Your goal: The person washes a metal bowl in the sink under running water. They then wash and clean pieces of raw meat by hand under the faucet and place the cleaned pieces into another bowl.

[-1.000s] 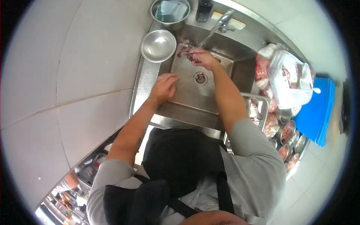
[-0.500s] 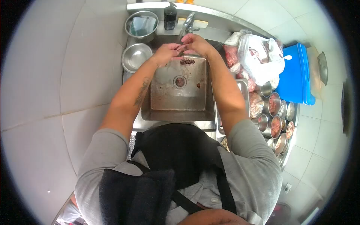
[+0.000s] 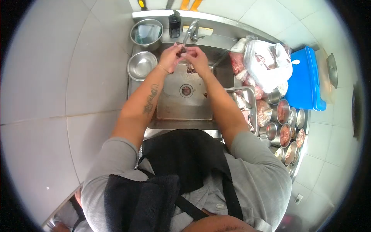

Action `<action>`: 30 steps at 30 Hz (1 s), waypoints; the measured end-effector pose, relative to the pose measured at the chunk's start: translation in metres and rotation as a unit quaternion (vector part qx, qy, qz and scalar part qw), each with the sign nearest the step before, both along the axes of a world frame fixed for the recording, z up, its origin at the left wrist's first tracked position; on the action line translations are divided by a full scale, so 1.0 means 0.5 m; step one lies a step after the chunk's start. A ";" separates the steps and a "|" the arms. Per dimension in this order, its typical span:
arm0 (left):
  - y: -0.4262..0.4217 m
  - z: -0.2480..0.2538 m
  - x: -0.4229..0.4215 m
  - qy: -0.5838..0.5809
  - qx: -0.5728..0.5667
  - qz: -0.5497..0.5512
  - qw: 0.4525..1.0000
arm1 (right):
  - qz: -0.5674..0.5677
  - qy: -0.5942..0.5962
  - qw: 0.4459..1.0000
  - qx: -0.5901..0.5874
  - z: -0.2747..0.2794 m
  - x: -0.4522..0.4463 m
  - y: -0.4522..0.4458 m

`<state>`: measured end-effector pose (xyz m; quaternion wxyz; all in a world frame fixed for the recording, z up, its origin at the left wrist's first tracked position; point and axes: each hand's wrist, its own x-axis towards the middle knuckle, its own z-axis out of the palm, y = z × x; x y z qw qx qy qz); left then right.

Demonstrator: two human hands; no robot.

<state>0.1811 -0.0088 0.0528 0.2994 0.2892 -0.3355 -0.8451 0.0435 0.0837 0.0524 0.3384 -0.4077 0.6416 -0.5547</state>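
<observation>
A: What stands furthest left at the sink (image 3: 172, 106)?
B: A metal bowl (image 3: 142, 66) on its left edge, with a pot (image 3: 152, 46) above it at the far left corner.

A: And then?
B: The left hand (image 3: 169, 60), over the far left part of the sink. Its fingers are partly curled, and it seems to bear a dark clump (image 3: 181, 52) against them.

A: Where does that clump lie?
B: Between the two hands, close to the sink's far edge and near the spout of the faucet (image 3: 191, 30). It is right of the left palm and left of the right fingertips.

A: Its long axis?
B: Too small and too covered by fingers to tell.

A: Further right?
B: Dark scraps (image 3: 190, 69) on the sink floor, nearer the person than the clump, then the right hand (image 3: 198, 60). That one is half closed, fingertips at the clump; whether they pinch it cannot be told.

A: Which hand is nearer?
B: Neither clearly; they face each other across it. Past the right forearm, a tray (image 3: 254, 110) sits by the sink's right edge.
</observation>
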 end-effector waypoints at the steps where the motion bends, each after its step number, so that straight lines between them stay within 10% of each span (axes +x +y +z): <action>1: 0.012 0.006 -0.003 -0.004 0.000 0.003 1.000 | -0.010 -0.013 1.000 -0.003 0.005 0.017 0.004; 5: 0.047 0.043 0.004 -0.093 -0.059 0.010 0.994 | -0.082 0.323 0.942 -0.048 -0.031 0.005 -0.005; 10: 0.035 0.057 0.030 -0.108 -0.085 -0.060 0.989 | 0.082 -0.212 0.974 -0.007 -0.016 -0.017 0.006; 17: 0.042 0.106 0.041 -0.137 -0.118 -0.055 0.982 | 0.032 -0.347 0.937 -0.040 0.004 -0.001 0.026; 23: 0.062 0.134 0.029 -0.182 -0.168 -0.093 0.964 | 0.079 -0.173 0.971 -0.144 0.033 0.019 0.047; 28: 0.063 0.128 0.017 -0.237 -0.220 -0.085 0.943 | -0.034 0.223 0.969 -0.099 0.051 0.005 0.061; 30: 0.062 0.123 0.011 -0.257 -0.236 -0.059 0.935 | -0.029 0.175 0.981 -0.079 0.045 0.001 0.063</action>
